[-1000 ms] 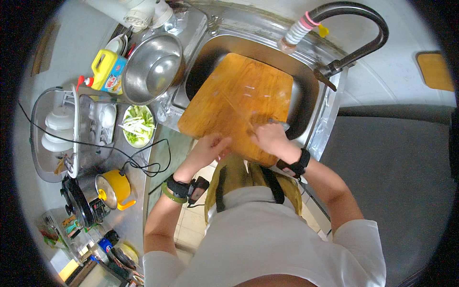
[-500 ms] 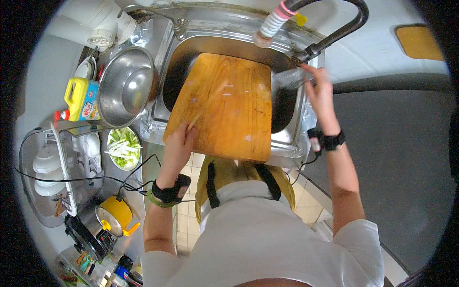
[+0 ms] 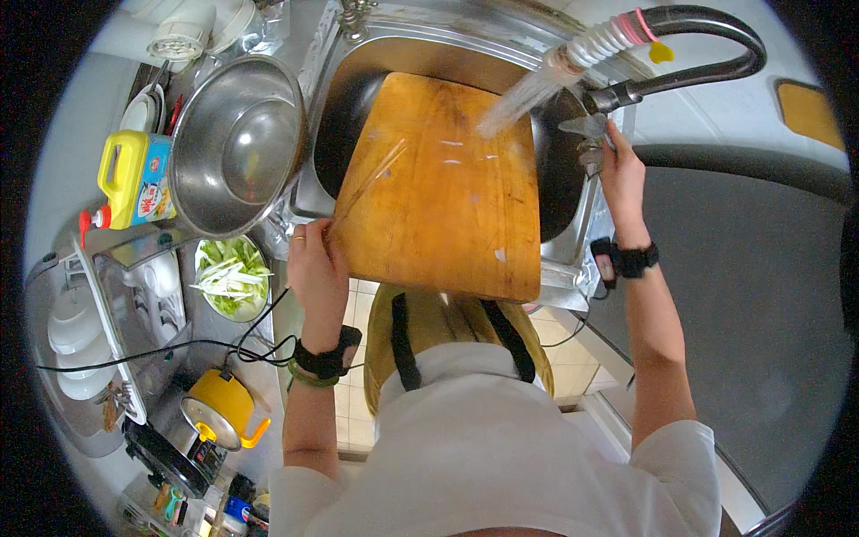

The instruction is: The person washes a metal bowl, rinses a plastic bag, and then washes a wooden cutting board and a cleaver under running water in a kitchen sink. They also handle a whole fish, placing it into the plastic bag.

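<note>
A large wooden cutting board (image 3: 447,197) lies over the sink, its near end reaching past the front rim. At the board's left edge, my left hand (image 3: 318,268) is closed on a pair of chopsticks (image 3: 380,172), whose tips point over the board. A few pale scraps stick to the wood. My right hand (image 3: 621,170) is at the sink's right side, fingers closed around a shiny greyish flat piece (image 3: 583,125); its kind is unclear. Water streams from the flexible faucet (image 3: 573,63) toward the board's far right corner.
The steel sink (image 3: 559,192) surrounds the board. On the left counter stand a steel basin (image 3: 237,143), a yellow jug (image 3: 125,174), a plate of cut greens (image 3: 233,277), a dish rack (image 3: 107,313) and a yellow pot (image 3: 224,403). Black cables cross there.
Water now pours from the faucet, where no clear stream showed before. My right hand's blurred greyish piece now looks steadier, beside the faucet base. The view has shifted slightly.
</note>
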`<move>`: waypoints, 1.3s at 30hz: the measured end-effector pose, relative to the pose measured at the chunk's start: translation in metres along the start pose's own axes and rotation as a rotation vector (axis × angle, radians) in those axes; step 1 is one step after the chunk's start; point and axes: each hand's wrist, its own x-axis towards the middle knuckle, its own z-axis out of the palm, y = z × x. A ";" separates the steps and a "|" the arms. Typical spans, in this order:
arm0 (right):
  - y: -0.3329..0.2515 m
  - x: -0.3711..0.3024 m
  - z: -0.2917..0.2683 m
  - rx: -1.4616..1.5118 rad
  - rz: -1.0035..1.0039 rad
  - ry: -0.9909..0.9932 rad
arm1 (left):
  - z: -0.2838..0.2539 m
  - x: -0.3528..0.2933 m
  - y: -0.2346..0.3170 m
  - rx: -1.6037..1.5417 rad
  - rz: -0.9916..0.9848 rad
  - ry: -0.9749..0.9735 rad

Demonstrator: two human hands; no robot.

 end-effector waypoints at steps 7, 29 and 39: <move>-0.051 -0.078 0.002 0.382 -0.344 -0.453 | 0.017 0.001 0.001 0.064 -0.020 0.001; -0.055 -0.016 0.119 0.261 -1.110 -1.095 | 0.023 0.003 0.001 0.039 -0.062 0.013; -0.026 -0.017 0.106 0.347 -0.907 -1.047 | 0.023 0.002 0.003 0.070 -0.085 0.039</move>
